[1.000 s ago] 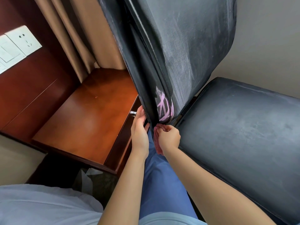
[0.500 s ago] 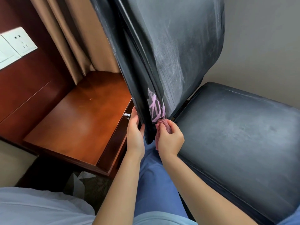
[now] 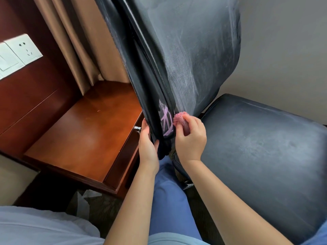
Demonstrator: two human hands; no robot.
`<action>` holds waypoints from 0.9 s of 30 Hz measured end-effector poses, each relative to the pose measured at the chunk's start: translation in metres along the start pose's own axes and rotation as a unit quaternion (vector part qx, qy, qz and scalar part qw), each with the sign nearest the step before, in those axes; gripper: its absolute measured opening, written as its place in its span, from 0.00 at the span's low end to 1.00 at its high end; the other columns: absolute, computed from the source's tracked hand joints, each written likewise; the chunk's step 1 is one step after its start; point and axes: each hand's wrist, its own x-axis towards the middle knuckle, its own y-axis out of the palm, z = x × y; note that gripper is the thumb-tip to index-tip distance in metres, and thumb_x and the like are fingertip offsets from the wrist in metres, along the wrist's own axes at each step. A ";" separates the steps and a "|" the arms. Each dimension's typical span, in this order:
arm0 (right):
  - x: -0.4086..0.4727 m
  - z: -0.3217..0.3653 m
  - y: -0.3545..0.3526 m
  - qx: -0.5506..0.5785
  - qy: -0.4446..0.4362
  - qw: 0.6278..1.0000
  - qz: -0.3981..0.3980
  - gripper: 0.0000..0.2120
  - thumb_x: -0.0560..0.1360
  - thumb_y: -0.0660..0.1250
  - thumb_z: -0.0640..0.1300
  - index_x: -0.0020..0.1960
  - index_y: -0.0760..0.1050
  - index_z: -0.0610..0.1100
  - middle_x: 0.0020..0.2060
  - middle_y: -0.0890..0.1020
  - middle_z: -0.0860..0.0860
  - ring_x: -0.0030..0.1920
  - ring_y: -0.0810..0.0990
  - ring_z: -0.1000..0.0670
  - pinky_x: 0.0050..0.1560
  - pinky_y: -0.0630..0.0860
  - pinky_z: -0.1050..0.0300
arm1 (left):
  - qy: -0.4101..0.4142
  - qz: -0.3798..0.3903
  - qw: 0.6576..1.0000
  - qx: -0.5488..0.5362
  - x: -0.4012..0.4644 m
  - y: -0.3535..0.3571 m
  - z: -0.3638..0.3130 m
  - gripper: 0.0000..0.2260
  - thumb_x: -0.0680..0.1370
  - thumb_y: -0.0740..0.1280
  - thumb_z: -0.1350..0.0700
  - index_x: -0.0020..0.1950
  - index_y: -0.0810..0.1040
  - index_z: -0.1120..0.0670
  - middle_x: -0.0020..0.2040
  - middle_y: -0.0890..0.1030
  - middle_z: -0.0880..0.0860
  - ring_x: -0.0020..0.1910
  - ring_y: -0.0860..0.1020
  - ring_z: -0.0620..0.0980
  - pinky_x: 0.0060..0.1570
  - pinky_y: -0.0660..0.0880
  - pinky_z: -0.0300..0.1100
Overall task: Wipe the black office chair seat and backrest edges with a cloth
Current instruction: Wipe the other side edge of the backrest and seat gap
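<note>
The black chair backrest (image 3: 191, 50) rises at the top centre, streaked with pale smears, and its side edge faces me. Purple scribbles (image 3: 166, 121) mark the lower edge. The black seat (image 3: 261, 152) spreads to the right. My right hand (image 3: 192, 138) is shut on a small pink cloth (image 3: 180, 118), pressed against the backrest edge beside the scribbles. My left hand (image 3: 147, 145) grips the lower rear edge of the backrest, thumb on the near side.
A reddish wooden nightstand (image 3: 79, 138) with a metal drawer knob (image 3: 137, 128) stands left of the chair. Brown curtains (image 3: 77, 41) hang behind it. A white wall socket panel (image 3: 19, 53) sits at far left. My blue trouser leg (image 3: 168, 200) lies below the hands.
My right hand has slid the pink cloth upward along the backrest edge to the level of the purple scribbles. The left hand keeps its hold on the backrest's lower edge.
</note>
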 end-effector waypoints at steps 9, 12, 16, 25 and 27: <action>-0.013 -0.003 -0.004 0.022 0.060 0.998 -0.011 0.10 0.70 0.67 0.39 0.50 0.81 0.42 0.47 0.82 0.51 0.49 0.78 0.51 0.53 0.73 0.60 | 0.000 -0.007 1.000 0.016 -0.001 0.000 -0.002 0.17 0.82 0.56 0.52 0.48 0.81 0.34 0.57 0.81 0.44 0.60 0.76 0.41 0.56 0.72 0.43; 0.003 0.023 -0.006 0.059 -0.002 0.998 -0.025 0.12 0.71 0.69 0.39 0.54 0.79 0.41 0.48 0.80 0.54 0.50 0.76 0.55 0.55 0.70 0.67 | -0.005 -0.007 1.000 0.006 0.001 0.000 -0.001 0.15 0.82 0.57 0.52 0.51 0.80 0.36 0.55 0.82 0.43 0.56 0.79 0.38 0.60 0.73 0.45; 0.008 0.026 0.002 0.035 -0.078 0.996 -0.016 0.12 0.68 0.71 0.36 0.52 0.80 0.38 0.49 0.81 0.46 0.50 0.76 0.53 0.54 0.71 0.64 | -0.001 0.003 1.000 0.010 0.002 -0.001 0.000 0.13 0.82 0.56 0.52 0.56 0.78 0.38 0.53 0.83 0.43 0.54 0.79 0.37 0.58 0.74 0.45; -0.021 -0.004 -0.001 0.012 0.016 1.000 0.019 0.13 0.68 0.65 0.35 0.52 0.78 0.37 0.48 0.81 0.47 0.49 0.78 0.48 0.53 0.71 0.63 | 0.006 -0.012 0.999 0.034 0.001 -0.001 0.001 0.17 0.81 0.55 0.53 0.52 0.80 0.34 0.59 0.80 0.45 0.61 0.76 0.42 0.60 0.73 0.47; -0.012 0.009 0.000 0.043 0.019 0.999 0.007 0.12 0.69 0.66 0.36 0.52 0.78 0.38 0.48 0.80 0.49 0.50 0.76 0.52 0.53 0.70 0.67 | 0.008 -0.008 1.000 0.029 0.001 -0.001 0.000 0.18 0.82 0.56 0.53 0.48 0.81 0.33 0.58 0.81 0.45 0.59 0.78 0.42 0.59 0.74 0.47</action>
